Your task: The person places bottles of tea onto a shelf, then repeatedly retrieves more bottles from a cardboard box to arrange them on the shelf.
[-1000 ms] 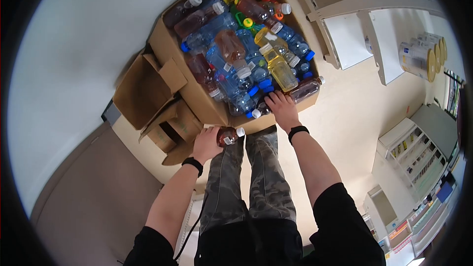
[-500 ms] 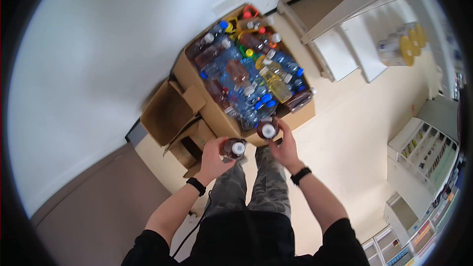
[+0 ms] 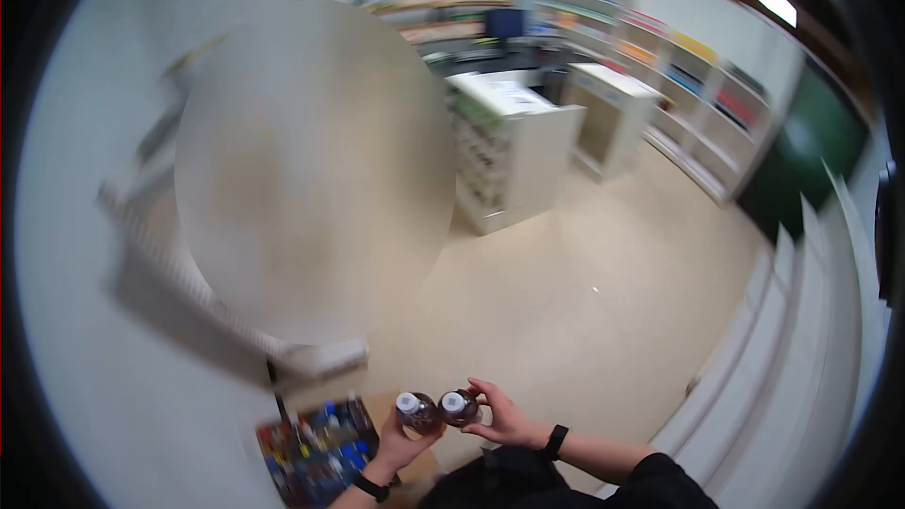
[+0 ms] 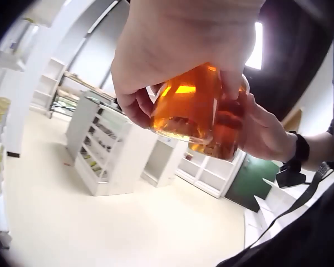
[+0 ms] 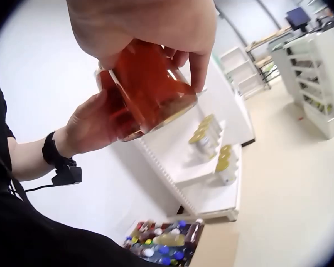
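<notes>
My left hand grips a bottle of reddish-brown liquid with a white cap. A similar white-capped bottle is in the grip of my right hand. Both are held upright side by side in front of the body, caps toward the head camera. From the left wrist, the near bottle looks amber and overlaps the other bottle. In the right wrist view, fingers wrap the sides of the red-looking bottle, its base hanging below them.
A cardboard box full of mixed plastic bottles sits on the floor at lower left. White shelves with yellow-lidded cans stand beyond it. Pale floor stretches ahead to a white cabinet. More white shelves line the right side. A blurred oval covers part of the head view.
My right hand has lifted a bottle out of the box. The two bottles have come together, and the view has swung up from the box toward the room.
</notes>
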A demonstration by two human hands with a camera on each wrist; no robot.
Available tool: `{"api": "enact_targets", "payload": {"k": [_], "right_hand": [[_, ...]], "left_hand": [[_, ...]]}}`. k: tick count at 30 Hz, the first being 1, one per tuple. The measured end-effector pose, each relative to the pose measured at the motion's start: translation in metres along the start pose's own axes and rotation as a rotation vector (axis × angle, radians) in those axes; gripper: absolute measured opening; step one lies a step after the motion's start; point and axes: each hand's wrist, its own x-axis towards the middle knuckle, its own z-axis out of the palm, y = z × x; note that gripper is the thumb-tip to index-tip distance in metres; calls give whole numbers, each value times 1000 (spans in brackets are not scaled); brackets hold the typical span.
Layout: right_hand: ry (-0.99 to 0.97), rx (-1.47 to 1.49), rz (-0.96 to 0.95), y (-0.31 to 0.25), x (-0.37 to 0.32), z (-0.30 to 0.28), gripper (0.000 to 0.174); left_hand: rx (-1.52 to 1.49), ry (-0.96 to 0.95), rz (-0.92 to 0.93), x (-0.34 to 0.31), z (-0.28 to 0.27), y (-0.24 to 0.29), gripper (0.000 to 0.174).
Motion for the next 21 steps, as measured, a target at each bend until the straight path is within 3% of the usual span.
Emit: {"api": "enact_targets", "payload": {"k": [5, 9, 12, 14, 16, 21], "right_hand": [[312, -100, 89, 40, -49, -89, 74], [577, -89, 197, 89, -90, -183, 71], [680, -267, 233, 106, -106, -266, 73], [689, -292, 276, 105, -114, -329, 73], [693, -317, 330, 108, -124, -384, 73], [884, -325, 315, 176, -117, -496, 74]], "left_hand": [[242, -396, 176, 120, 106, 17, 71], [271, -646, 186, 201, 244, 30, 75], [200, -664, 249, 247, 341, 41, 81], [237, -686, 194, 278, 398, 64, 83], [39, -777, 167, 311, 451, 66, 83], [-6, -829, 180, 388, 559, 79, 75]]}}
